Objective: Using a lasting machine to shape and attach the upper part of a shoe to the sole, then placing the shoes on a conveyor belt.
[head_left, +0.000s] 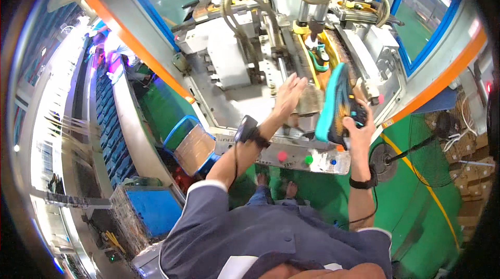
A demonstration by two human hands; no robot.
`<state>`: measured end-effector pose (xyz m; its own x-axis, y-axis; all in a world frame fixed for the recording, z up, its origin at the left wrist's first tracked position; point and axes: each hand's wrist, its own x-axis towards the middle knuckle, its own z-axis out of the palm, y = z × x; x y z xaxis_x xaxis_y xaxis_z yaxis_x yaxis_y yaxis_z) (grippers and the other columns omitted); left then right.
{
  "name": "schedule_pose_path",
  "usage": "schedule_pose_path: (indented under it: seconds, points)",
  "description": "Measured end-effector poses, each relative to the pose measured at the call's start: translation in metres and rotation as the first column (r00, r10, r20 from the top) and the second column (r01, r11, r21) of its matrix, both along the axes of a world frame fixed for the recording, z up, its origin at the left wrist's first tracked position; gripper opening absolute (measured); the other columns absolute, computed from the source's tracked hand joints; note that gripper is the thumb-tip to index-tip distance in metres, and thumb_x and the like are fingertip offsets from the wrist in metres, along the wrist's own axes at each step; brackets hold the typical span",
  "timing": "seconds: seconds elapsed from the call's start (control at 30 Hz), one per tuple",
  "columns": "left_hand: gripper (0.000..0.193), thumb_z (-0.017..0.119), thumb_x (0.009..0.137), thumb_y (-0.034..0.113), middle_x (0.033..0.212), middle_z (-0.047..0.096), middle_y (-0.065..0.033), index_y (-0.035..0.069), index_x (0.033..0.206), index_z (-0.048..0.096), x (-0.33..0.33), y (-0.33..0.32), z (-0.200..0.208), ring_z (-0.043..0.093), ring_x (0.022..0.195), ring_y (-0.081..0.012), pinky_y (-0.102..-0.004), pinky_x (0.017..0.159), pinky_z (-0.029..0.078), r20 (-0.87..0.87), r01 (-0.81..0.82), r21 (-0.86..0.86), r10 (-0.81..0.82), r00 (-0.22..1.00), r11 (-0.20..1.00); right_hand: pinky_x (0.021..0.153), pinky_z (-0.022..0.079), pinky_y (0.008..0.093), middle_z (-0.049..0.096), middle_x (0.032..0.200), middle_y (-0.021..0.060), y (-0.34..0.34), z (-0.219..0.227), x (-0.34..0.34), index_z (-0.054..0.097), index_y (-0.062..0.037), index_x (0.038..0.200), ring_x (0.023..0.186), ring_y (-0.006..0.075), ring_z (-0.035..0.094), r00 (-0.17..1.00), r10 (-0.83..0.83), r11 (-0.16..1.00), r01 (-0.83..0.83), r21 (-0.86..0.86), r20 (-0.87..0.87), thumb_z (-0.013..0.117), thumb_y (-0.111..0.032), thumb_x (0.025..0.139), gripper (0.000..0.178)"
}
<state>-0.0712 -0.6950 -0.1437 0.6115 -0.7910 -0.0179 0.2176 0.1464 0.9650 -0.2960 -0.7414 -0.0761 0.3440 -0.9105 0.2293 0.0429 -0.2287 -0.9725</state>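
Observation:
In my right hand is a black shoe with a teal sole and orange markings. My fingers wrap round its upper, and the sole is turned to the left. My left hand reaches over the front of the machine with its fingers stretched out, holding nothing. It is apart from the shoe; whether it touches the metal below I cannot tell. Beyond the hands, a second teal and dark shoe sits in a yellow-edged bay of the machine, under a vertical metal rod.
A front panel with coloured buttons runs along the machine. Orange-edged frame posts stand either side. At left are a stool and a conveyor carrying dark items. A black fan and cartons stand at right.

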Motion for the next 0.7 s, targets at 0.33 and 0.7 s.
schedule_pose_path:
  seconds: [0.33,0.7]
  points:
    - [0.082,0.066,0.079,0.026,0.131,0.045,-0.0296,-0.008,0.14,0.023,0.106,-0.194,-0.086,0.047,0.12,-0.0437,-0.0476,0.103,0.038,0.546,-0.392,0.557,0.033,0.837,0.732,0.085,0.046,0.027,0.058,0.108,0.0066,-0.032,0.009,-0.028,0.054,0.001,0.122,0.094,0.015,0.056,0.914,-0.357,0.934,0.351,-0.066,-0.194,0.065,-0.005,0.072,0.051]
    - [0.034,0.067,0.084,0.011,0.101,0.065,-0.0088,-0.003,0.113,0.057,0.115,0.024,0.019,0.065,0.086,-0.0182,-0.0331,0.07,0.056,-0.528,0.19,0.021,-0.15,0.836,0.982,0.076,0.05,0.0342,0.067,0.094,0.0183,-0.214,0.024,0.166,0.058,0.004,0.111,0.083,0.0266,0.064,0.833,-0.148,0.983,0.063,-0.174,-0.533,0.075,-0.032,0.066,0.06]
